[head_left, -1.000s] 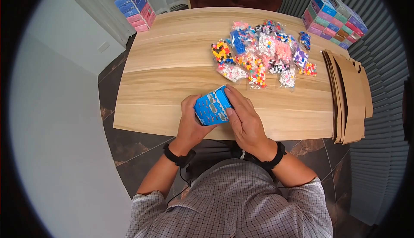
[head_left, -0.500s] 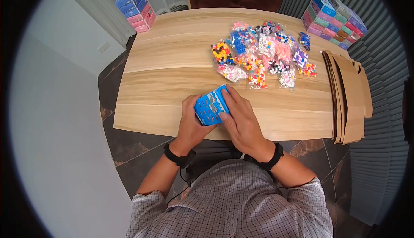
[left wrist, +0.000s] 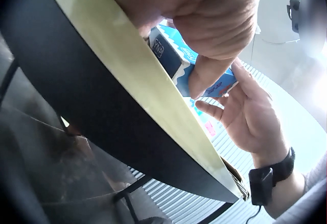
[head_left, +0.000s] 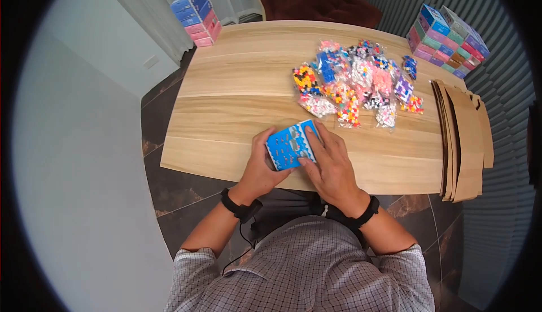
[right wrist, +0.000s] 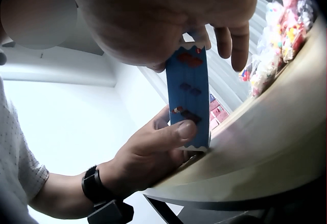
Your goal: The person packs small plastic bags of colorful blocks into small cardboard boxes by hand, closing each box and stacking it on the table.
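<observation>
One left hand [head_left: 261, 168] and one right hand [head_left: 334, 168] grip one blue box [head_left: 287, 147] between thumbs and fingers, at the near edge of the table [head_left: 231, 97]. Two groups of stacked boxes [head_left: 197, 17] stand, one near each far corner.

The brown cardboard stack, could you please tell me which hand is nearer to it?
Right: the right hand is left of the cardboard stack; the left hand is farther left, beyond the blue box.

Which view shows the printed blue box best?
Head view: the printed blue box shows most of its broad face. The left wrist view shows a lettered end, the rest partly covered; the right wrist view, one narrow side.
</observation>
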Tool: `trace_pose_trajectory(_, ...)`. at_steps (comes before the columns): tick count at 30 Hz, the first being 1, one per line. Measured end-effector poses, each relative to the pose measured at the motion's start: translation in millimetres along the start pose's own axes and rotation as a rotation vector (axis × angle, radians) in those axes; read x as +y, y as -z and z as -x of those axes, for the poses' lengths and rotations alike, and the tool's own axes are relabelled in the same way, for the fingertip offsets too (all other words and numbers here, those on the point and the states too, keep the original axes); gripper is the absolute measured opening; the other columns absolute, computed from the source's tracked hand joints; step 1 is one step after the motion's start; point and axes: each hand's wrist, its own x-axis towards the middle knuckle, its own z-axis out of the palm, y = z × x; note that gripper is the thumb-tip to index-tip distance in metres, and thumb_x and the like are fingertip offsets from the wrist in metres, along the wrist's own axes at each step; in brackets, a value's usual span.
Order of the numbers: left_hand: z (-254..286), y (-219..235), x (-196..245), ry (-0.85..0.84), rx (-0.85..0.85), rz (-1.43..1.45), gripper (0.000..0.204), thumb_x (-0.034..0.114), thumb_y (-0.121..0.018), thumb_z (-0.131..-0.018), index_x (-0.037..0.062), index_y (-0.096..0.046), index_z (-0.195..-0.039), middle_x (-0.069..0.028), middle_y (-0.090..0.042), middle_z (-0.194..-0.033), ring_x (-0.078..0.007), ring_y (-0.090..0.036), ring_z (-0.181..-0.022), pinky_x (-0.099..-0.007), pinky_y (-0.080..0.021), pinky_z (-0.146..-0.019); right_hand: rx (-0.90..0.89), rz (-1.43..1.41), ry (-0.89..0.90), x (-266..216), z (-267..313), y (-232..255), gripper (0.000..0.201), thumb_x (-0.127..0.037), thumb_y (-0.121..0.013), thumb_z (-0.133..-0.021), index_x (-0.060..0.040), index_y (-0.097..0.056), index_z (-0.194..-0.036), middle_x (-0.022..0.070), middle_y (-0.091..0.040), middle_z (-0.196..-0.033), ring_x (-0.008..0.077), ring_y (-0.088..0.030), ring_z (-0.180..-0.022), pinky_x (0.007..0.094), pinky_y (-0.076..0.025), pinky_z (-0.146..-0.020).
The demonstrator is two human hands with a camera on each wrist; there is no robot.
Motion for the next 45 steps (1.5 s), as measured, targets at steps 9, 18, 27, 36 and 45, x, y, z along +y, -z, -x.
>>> trace_pose_trajectory(9,-24,9,7,0.088,0.108,0.192,0.090,0.002,-0.088,-0.082,-0.0007,-0.030,-0.152,-0.0162,-0.053,-0.140,-0.0210,-0.059,-0.128,-0.0364,-0.055,-0.104,-0.004,0.036,-0.040,11,9,13,0.059,-0.014,-0.076,-0.093,0.0019,-0.057,-0.147,0.0259,-0.048,-0.157,0.0445,-0.055,-0.128,0.0489,-0.047,-0.108)
trace_pose_trajectory(18,-131,128,-44,0.236,0.453,-0.702,0.099,0.034,-0.090,-0.076,-0.0122,-0.042,-0.150,-0.0306,-0.059,-0.135,-0.0373,-0.065,-0.119,-0.0428,-0.054,-0.101,0.066,0.121,-0.223,46,51,35,0.050,-0.006,-0.070,-0.095,0.0024,-0.057,-0.143,0.0272,-0.051,-0.151,0.0462,-0.052,-0.134,0.0494,-0.045,-0.111)
trace_pose_trajectory(27,-224,143,-74,0.223,0.650,-0.627,0.096,0.031,-0.092,-0.073,-0.0121,-0.042,-0.143,-0.0360,-0.052,-0.134,-0.0474,-0.052,-0.126,-0.0458,-0.048,-0.107,0.079,0.144,-0.247,48,57,31,0.043,-0.001,-0.071,-0.091,0.0017,-0.063,-0.133,0.0258,-0.058,-0.138,0.0440,-0.058,-0.124,0.0487,-0.049,-0.106)
trace_pose_trajectory(36,-315,147,-94,0.243,0.807,-0.589,0.086,0.023,-0.092,-0.075,-0.0094,-0.046,-0.141,-0.0321,-0.045,-0.136,-0.0472,-0.053,-0.122,-0.0448,-0.051,-0.103,0.023,0.143,-0.255,47,47,33,0.034,0.001,-0.072,-0.088,0.0018,-0.067,-0.121,0.0233,-0.063,-0.129,0.0415,-0.060,-0.116,0.0476,-0.051,-0.099)
trace_pose_trajectory(45,-373,158,-105,0.285,0.874,-0.600,0.073,0.020,-0.090,-0.079,-0.0094,-0.052,-0.133,-0.0328,-0.041,-0.141,-0.0503,-0.057,-0.121,-0.0462,-0.051,-0.106,-0.030,0.146,-0.272,53,46,32,0.031,0.002,-0.072,-0.085,0.0014,-0.067,-0.115,0.0219,-0.065,-0.124,0.0395,-0.062,-0.111,0.0473,-0.051,-0.095)
